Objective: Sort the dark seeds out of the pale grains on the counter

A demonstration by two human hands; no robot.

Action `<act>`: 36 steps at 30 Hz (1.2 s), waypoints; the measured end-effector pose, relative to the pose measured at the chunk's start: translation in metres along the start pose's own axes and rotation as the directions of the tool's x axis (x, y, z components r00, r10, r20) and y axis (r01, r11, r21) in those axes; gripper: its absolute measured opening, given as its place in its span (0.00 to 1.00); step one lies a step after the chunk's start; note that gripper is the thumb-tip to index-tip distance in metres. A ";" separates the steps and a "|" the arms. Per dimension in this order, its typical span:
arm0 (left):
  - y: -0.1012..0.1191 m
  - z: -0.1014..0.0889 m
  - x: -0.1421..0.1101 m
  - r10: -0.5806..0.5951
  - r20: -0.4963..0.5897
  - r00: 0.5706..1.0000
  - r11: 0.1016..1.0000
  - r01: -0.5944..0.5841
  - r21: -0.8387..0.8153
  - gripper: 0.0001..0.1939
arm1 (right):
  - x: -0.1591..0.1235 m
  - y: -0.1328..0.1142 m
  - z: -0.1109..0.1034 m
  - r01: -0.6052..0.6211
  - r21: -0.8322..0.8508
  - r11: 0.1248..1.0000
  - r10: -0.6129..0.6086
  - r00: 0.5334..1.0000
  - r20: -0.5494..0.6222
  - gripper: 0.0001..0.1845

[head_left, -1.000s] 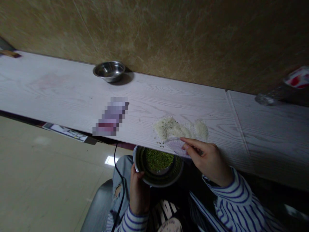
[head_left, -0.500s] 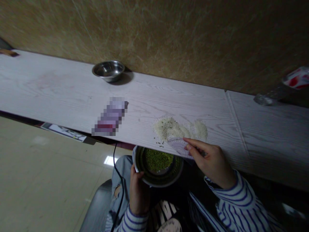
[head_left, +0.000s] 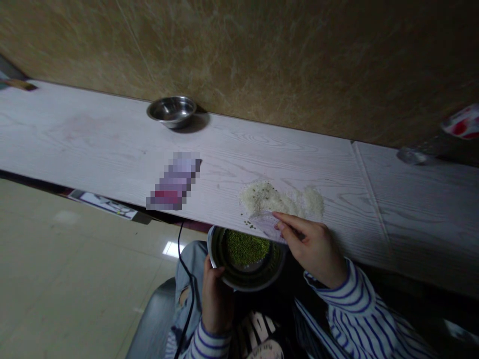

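My left hand [head_left: 217,296] grips the rim of a metal bowl [head_left: 250,285], holding it just below the table's front edge. Green mung beans [head_left: 245,248] cover much of its bottom. Between the thumb and fingers of my right hand [head_left: 312,245] is a clear plastic protractor [head_left: 265,223], flat on the tabletop by the edge. Its rounded side faces a spread pile of white rice [head_left: 267,200] with some dark beans mixed in. A few loose beans [head_left: 250,224] lie left of the protractor, near the edge above the bowl.
A second steel bowl [head_left: 172,112] stands at the back against the wall. A pixelated flat object [head_left: 174,182] lies on the white table [head_left: 93,144]. On the right, a clear plastic bottle [head_left: 419,153] with a red and white label lies on its side. A black cable [head_left: 191,279] hangs at the front.
My right hand has slid the protractor a little to the left along the table edge, toward the loose beans. The bowl in my left hand stays almost where it was.
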State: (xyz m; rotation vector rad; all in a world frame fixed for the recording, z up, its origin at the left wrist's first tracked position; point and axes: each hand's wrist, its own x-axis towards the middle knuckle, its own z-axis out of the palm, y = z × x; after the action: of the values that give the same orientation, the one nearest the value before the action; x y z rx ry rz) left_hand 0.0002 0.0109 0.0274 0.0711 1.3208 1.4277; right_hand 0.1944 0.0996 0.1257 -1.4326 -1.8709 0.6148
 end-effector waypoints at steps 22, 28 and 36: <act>-0.001 0.006 -0.003 -0.022 -0.045 0.999 0.998 0.019 -0.052 0.32 | 0.000 0.020 -0.037 -0.100 -0.133 0.986 0.075 0.981 -0.181 0.20; -0.003 0.006 -0.002 -0.012 -0.039 0.999 1.000 0.011 -0.022 0.27 | -0.012 0.018 -0.050 -0.158 -0.152 0.976 0.135 0.979 -0.152 0.18; -0.009 -0.001 0.000 -0.008 -0.009 1.000 1.000 0.008 -0.015 0.32 | -0.015 0.024 -0.045 -0.188 -0.102 0.977 0.175 0.976 -0.126 0.18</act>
State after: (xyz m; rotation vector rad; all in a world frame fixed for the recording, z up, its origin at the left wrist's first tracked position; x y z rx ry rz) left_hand 0.0052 0.0085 0.0208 0.0500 1.3162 1.4328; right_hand 0.2462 0.0903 0.1345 -1.6911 -1.7199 0.5056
